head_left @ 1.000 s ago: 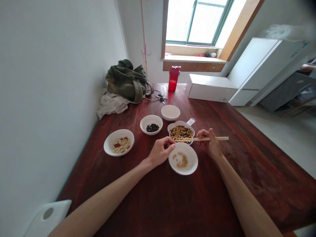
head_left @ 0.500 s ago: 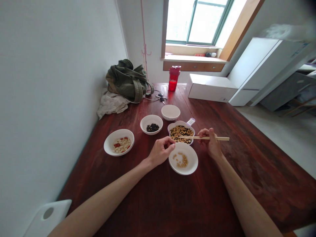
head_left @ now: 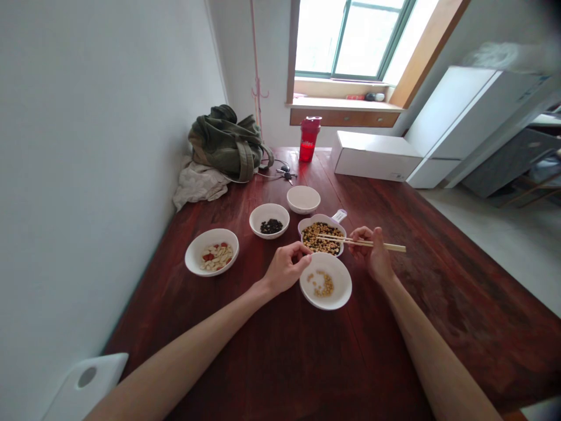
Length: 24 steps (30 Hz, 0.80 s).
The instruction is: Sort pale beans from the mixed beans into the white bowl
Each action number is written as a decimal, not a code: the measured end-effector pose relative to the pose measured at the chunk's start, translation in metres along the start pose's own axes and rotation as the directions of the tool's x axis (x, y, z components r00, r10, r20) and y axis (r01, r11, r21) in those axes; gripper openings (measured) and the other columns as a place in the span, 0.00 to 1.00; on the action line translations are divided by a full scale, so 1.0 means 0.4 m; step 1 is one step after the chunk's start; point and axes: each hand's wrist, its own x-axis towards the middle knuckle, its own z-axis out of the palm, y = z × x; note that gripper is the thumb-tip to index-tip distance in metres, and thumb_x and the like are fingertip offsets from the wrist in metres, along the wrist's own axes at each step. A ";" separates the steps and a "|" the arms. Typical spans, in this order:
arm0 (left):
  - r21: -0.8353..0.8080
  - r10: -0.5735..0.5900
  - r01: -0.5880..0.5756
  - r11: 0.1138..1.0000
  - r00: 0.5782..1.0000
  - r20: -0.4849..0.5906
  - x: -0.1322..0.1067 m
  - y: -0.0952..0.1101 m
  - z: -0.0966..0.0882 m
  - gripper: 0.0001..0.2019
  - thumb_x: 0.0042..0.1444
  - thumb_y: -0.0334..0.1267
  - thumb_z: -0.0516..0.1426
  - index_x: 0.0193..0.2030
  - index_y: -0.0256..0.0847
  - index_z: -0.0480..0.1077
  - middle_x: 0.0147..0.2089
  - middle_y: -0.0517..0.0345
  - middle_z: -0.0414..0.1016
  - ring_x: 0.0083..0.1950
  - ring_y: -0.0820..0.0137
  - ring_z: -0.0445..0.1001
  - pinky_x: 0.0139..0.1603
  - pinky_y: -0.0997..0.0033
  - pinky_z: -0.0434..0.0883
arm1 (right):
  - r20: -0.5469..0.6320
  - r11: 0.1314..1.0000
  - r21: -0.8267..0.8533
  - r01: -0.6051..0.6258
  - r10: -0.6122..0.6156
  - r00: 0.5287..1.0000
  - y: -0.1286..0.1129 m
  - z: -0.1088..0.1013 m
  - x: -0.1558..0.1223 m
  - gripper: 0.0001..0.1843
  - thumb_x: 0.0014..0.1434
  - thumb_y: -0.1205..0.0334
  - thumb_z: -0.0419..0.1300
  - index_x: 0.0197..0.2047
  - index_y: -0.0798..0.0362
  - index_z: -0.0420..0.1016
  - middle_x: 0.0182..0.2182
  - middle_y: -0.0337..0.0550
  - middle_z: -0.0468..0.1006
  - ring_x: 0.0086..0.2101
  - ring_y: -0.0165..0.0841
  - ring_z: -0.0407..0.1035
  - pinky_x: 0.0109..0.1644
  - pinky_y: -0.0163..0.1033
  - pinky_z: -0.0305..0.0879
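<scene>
Wooden chopsticks [head_left: 393,247], head view: grasped in the right hand [head_left: 372,255], tips shifted farther across the handled dish [head_left: 339,215] within the last half second, over its mixed beans [head_left: 325,227]. Picking appears in progress; whether any is caught cannot be told. Left hand [head_left: 287,270] pinches the near bowl's [head_left: 342,282] rim, just nearside of the dish.

chopstick tips [head_left: 319,235]: too small to tell if pinching a bean | chopsticks [head_left: 394,248]: mid-length partly hidden by right hand [head_left: 372,254] | left hand [head_left: 287,269]: curled fingertips partly hidden, grip on bowl rim [head_left: 348,280] unclear | scoop-handle label [head_left: 339,216], shaker-bottle lettering [head_left: 307,144], carton print [head_left: 398,175]: illegible | both forearms [head_left: 175,356]: cut off by bottom edge | window [head_left: 366,41]: cut off by top edge
</scene>
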 end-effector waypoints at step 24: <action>-0.005 0.002 -0.002 1.000 1.000 -0.005 -0.001 -0.003 0.001 0.11 0.62 0.41 0.58 0.40 0.35 0.77 0.28 0.60 0.71 0.29 0.73 0.66 0.31 0.74 0.62 | -0.057 0.973 -0.230 0.034 -0.048 0.997 0.029 -0.011 0.004 0.28 0.67 0.37 0.53 0.30 0.51 0.75 0.20 0.38 0.71 0.19 0.28 0.61 0.20 0.32 0.55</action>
